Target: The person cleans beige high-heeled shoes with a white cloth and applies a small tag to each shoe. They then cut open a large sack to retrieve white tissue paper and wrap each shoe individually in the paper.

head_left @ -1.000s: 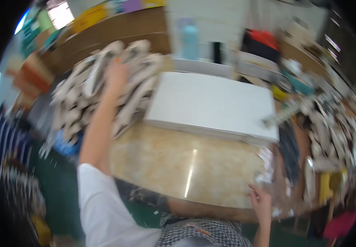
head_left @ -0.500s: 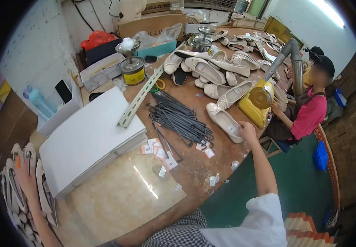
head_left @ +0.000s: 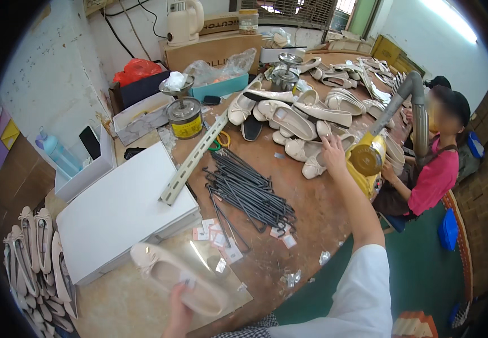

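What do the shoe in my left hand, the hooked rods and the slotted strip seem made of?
Shoe in the left hand: perhaps leather or imitation leather, smooth and beige; motion blur leaves it open.
Hooked rods: likely metal, dark grey; slim, even stems with bent ends suggest it, though plastic is possible.
Slotted strip: probably metal, pale finish, judging by its regular slots.

There is one metal bar with holes. Two pump cans are by it: one just left, one behind and right. One pair of scissors is just right of it. Also right are black hooks, too many to count. Ballet flats pile up on both sides, too many to count; one flat is in front. Behind it are one kettle and one red bag. Left is one water bottle.
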`<state>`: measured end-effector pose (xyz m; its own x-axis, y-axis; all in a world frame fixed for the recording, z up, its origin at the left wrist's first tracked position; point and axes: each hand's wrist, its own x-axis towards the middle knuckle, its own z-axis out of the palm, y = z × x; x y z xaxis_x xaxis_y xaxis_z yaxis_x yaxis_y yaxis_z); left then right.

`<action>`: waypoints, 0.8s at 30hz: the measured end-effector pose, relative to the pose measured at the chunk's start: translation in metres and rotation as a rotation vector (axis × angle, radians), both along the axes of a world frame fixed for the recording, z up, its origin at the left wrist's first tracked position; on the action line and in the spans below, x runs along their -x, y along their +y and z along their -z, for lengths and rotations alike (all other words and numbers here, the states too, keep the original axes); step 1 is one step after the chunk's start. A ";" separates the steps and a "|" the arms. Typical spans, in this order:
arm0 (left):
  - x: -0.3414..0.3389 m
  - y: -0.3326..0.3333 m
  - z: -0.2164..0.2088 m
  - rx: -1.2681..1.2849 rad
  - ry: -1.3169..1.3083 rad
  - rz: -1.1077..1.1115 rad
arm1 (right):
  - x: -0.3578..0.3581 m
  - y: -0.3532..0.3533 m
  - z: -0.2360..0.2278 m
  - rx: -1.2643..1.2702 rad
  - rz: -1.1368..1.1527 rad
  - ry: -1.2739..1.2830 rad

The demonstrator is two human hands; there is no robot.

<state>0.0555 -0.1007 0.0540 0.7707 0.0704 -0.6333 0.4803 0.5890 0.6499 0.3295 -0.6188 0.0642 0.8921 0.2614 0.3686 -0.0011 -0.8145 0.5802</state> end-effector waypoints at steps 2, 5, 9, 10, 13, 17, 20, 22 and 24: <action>0.028 0.064 0.024 -0.129 -0.004 -0.011 | -0.023 0.001 -0.006 0.062 -0.009 0.130; 0.080 0.122 0.026 -0.279 0.033 -0.077 | -0.039 0.037 -0.033 0.058 -0.226 0.134; 0.098 0.120 0.009 -0.338 0.383 -0.023 | -0.039 0.006 -0.001 0.212 -0.064 0.205; 0.100 0.118 0.009 -0.356 0.393 -0.023 | -0.035 0.001 0.005 0.261 -0.025 0.194; 0.115 0.125 0.025 -0.345 0.354 -0.067 | -0.039 0.009 0.004 0.313 -0.037 0.113; 0.111 0.120 0.006 -0.429 0.398 -0.067 | -0.036 0.042 -0.024 0.171 0.111 0.318; 0.106 0.119 0.012 -0.542 0.162 -0.128 | -0.028 0.084 -0.007 0.255 0.140 0.354; 0.109 0.134 0.039 -0.542 0.106 -0.122 | -0.032 0.087 0.011 0.100 0.182 0.400; 0.102 0.130 0.031 -0.612 0.103 -0.075 | -0.034 0.082 0.033 -0.110 0.151 0.281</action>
